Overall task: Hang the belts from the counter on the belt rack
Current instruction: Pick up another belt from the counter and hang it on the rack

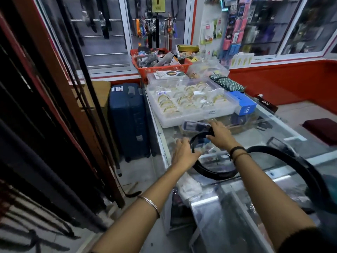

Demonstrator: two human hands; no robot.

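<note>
Belt [209, 170] — looped across counter [284, 172], both hands' grip near buckle end

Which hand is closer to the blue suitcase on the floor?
Left. The left hand grips the black belt at the counter edge just beside the blue suitcase. The right hand holds the belt further in over the glass counter, away from it.

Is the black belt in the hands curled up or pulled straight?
Curled: the black belt loops on the glass counter between both hands.

Dim, motion-blurred; glass glare; fisheye edges
</note>
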